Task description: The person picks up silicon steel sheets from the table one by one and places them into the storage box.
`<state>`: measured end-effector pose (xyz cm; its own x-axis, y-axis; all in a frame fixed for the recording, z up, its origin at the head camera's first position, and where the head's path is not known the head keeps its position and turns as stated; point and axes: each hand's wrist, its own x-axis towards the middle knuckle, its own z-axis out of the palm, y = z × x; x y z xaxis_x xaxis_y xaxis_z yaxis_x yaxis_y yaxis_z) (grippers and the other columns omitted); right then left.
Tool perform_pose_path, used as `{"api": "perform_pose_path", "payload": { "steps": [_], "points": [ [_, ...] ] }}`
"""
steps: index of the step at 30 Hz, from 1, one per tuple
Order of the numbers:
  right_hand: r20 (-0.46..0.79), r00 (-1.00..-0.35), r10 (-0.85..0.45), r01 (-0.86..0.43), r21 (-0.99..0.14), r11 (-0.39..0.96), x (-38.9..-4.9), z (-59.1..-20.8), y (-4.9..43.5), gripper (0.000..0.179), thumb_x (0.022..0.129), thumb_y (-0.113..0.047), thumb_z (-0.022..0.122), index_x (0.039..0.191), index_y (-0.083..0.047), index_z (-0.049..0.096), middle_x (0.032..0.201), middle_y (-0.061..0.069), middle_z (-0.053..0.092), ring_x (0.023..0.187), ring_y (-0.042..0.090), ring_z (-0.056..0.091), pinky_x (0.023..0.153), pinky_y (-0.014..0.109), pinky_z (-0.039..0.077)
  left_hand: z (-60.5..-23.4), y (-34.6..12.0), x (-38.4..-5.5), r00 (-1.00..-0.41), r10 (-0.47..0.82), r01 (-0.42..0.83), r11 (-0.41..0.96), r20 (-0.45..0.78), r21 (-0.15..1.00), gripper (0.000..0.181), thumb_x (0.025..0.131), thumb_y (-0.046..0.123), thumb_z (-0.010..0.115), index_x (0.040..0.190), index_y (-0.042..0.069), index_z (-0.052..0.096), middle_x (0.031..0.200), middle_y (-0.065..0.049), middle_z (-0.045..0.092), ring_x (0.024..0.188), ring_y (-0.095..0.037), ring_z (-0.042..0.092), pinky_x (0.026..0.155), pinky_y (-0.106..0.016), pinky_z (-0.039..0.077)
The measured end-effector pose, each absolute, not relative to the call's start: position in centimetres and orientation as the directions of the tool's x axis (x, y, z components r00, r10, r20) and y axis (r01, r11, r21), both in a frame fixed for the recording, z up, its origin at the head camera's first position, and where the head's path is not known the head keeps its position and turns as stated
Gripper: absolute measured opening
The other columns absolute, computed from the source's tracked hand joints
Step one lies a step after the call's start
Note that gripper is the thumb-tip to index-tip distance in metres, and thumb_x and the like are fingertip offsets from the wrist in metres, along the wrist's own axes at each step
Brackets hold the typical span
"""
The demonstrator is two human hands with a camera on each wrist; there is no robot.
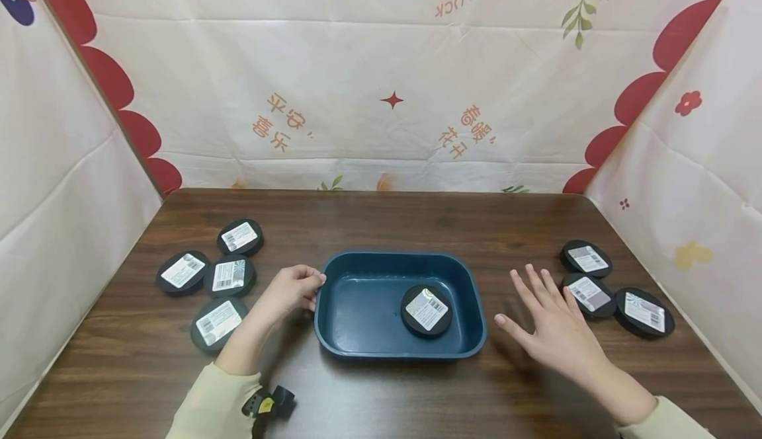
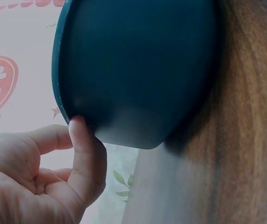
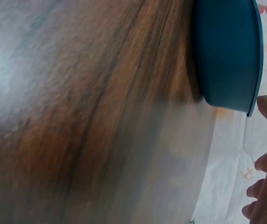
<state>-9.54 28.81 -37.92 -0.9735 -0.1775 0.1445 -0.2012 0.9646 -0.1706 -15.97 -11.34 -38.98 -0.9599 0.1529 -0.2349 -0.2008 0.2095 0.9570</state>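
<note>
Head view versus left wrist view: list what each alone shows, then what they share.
Head only: eight labelled black discs, the right hand and the floor of the blue tray.
Left wrist only: the palm side of the left hand and the tray's outer end wall.
Both: that hand pinching the tray's rim, the wooden table and the printed cloth.

I see a dark teal tray, black discs with white labels, a brown wood-grained surface, a whitish backdrop edged in red scallops.
</note>
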Motion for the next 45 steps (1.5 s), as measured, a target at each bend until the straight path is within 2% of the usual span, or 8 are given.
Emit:
{"api": "perform_pose_path", "payload": {
  "steps": [5,10,15,23,32,40,45],
  "points": [
    [0.129,-0.978,-0.162,-0.181,-0.16,0.97,-9.5,-38.4,29.4,0.08,0.089,-0.054,0.051,0.148,-0.008,0.023,0.149,0.025,0.019,0.14,0.039,0.003,0.106,0.061,-0.007,-38.9,-11.3,-15.8,-0.96,0.156,-0.198,0.212,-0.233,0.957,0.023,0.091,0.008,0.053,0.101,-0.013,0.054,0.071,-0.005,0.053,0.058,-0.013,0.052,0.053,-0.024,0.049],
    [0.169,-0.971,-0.17,-0.196,-0.156,0.968,-9.3,-38.8,29.9,0.078,0.088,-0.051,0.055,0.146,-0.006,0.027,0.148,0.025,0.024,0.139,0.04,0.008,0.106,0.063,-0.001,-38.8,-11.3,-15.8,-0.96,0.153,-0.199,0.216,-0.235,0.956,0.024,0.091,0.009,0.054,0.102,-0.013,0.054,0.071,-0.006,0.053,0.059,-0.013,0.052,0.053,-0.025,0.05],
    [0.193,-0.967,-0.167,-0.197,-0.15,0.969,-9.1,-39.2,30.4,0.077,0.089,-0.048,0.055,0.146,-0.006,0.026,0.148,0.024,0.023,0.14,0.038,0.007,0.105,0.065,0.004,-38.8,-11.4,-15.9,-0.96,0.153,-0.198,0.222,-0.235,0.955,0.023,0.091,0.008,0.053,0.101,-0.012,0.054,0.072,-0.006,0.053,0.059,-0.013,0.052,0.054,-0.025,0.05],
    [0.189,-0.969,-0.156,-0.188,-0.16,0.969,-9.0,-39.8,31.5,0.075,0.09,-0.046,0.055,0.144,-0.001,0.03,0.146,0.029,0.023,0.138,0.041,0.01,0.103,0.065,0.01,-38.8,-11.3,-15.8,-0.962,0.138,-0.201,0.222,-0.234,0.954,0.022,0.09,0.008,0.054,0.1,-0.012,0.055,0.071,-0.006,0.053,0.059,-0.013,0.052,0.054,-0.024,0.05],
    [0.204,-0.971,-0.128,-0.161,-0.156,0.975,-9.0,-40.5,32.6,0.077,0.088,-0.048,0.057,0.145,-0.003,0.029,0.144,0.031,0.025,0.135,0.046,0.015,0.103,0.066,0.011,-39.1,-11.3,-16.0,-0.96,0.135,-0.211,0.221,-0.244,0.952,0.021,0.09,0.008,0.053,0.099,-0.011,0.055,0.071,-0.007,0.053,0.059,-0.013,0.052,0.055,-0.024,0.05],
    [0.22,-0.973,-0.075,-0.114,-0.168,0.979,-8.8,-41.1,33.6,0.08,0.088,-0.044,0.058,0.145,0.001,0.024,0.142,0.033,0.026,0.13,0.051,0.021,0.101,0.068,0.011,-39.1,-11.2,-16.1,-0.962,0.134,-0.207,0.22,-0.24,0.953,0.02,0.09,0.008,0.053,0.098,-0.011,0.055,0.071,-0.006,0.053,0.059,-0.013,0.052,0.055,-0.024,0.05],
    [0.207,-0.978,-0.036,-0.075,-0.181,0.981,-9.0,-41.2,34.0,0.082,0.089,-0.044,0.057,0.146,0.001,0.02,0.143,0.034,0.024,0.131,0.051,0.018,0.102,0.067,0.007,-39.2,-11.3,-16.0,-0.962,0.136,-0.202,0.222,-0.235,0.954,0.02,0.09,0.007,0.053,0.098,-0.011,0.055,0.071,-0.007,0.053,0.059,-0.013,0.052,0.055,-0.025,0.05]
  ]
}}
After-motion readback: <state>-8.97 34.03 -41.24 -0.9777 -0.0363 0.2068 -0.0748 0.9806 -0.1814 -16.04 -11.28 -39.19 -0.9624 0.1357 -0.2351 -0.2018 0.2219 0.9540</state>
